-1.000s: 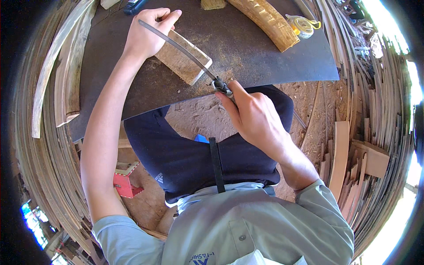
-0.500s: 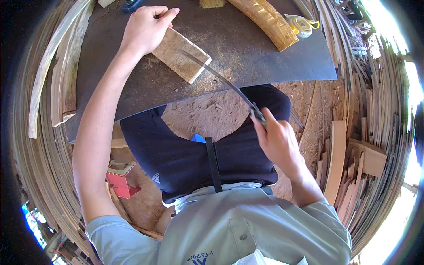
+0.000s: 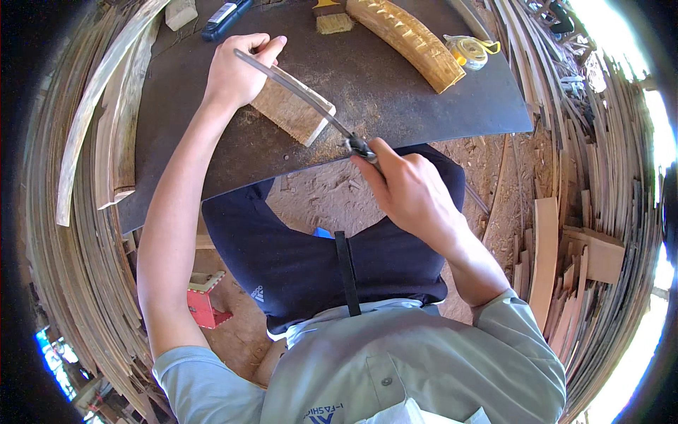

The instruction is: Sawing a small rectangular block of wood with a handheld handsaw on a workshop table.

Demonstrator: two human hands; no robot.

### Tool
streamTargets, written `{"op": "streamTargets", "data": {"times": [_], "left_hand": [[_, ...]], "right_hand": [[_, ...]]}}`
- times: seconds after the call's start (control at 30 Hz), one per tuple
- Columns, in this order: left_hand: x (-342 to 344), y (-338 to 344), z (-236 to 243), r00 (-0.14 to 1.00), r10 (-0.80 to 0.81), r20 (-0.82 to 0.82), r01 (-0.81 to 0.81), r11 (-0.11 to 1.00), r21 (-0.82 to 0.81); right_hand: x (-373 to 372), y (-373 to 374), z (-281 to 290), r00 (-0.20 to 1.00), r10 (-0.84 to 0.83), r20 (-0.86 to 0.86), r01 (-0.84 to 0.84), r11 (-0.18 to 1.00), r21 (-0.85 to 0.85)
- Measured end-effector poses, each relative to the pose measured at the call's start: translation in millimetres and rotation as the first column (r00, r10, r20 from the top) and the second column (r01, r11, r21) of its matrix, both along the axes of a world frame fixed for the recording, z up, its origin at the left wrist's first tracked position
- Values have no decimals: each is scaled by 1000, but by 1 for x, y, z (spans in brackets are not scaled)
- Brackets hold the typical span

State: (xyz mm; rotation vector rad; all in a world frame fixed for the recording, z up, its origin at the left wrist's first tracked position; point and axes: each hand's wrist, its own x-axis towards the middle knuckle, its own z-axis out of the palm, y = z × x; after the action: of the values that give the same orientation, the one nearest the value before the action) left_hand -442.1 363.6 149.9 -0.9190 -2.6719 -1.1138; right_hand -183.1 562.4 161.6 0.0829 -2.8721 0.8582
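Note:
On the dark tabletop (image 3: 395, 116) lies a short, pale wooden block (image 3: 286, 113), slanting toward the near edge. My left hand (image 3: 236, 74) is closed over its far end and presses it down; the fingertips are partly hidden. My right hand (image 3: 417, 187) is wrapped round the handle of a narrow-bladed hand saw (image 3: 358, 146). Its thin blade runs diagonally along the block's right side, the tip reaching up in front of my left hand. Whether the teeth touch the wood, I cannot tell. Sawdust is scattered about the block.
Toward the back are a curved wooden piece (image 3: 413, 46), a tape measure (image 3: 470, 51), a brush (image 3: 333, 22) and a dark blue tool (image 3: 227, 19). Long boards (image 3: 116, 134) stand at the left, with stacked timber (image 3: 600, 162) on the right. A red object (image 3: 203, 305) is below.
My right hand has pushed the saw forward and leftward, so its tip now reaches my left hand instead of the block's middle. The left hand keeps its hold; the whole view has shifted slightly.

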Motion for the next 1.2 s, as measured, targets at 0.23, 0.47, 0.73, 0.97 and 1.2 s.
{"op": "streamTargets", "data": {"times": [0.23, 0.47, 0.73, 0.97, 1.2], "left_hand": [[-2, -1, -2, 996, -30, -84, 33, 999, 35], [-7, -1, -3, 1000, 9, -29, -10, 1000, -12], [-5, -2, 1, 999, 55, -4, -55, 993, -101], [-14, -3, -9, 998, 12, -64, -16, 998, -62], [0, 1, 1, 995, 67, 71, -65, 998, -25]], "right_hand": [[-2, -6, -4, 1000, -27, -14, 28, 996, 79], [32, 1, -18, 994, -105, 35, 98, 981, 167], [112, 62, -2, 960, -222, 172, 215, 975, 60], [11, 15, 7, 998, 13, 60, -10, 999, -36], [-6, 2, 7, 999, 11, 32, -12, 1000, 26]]}}
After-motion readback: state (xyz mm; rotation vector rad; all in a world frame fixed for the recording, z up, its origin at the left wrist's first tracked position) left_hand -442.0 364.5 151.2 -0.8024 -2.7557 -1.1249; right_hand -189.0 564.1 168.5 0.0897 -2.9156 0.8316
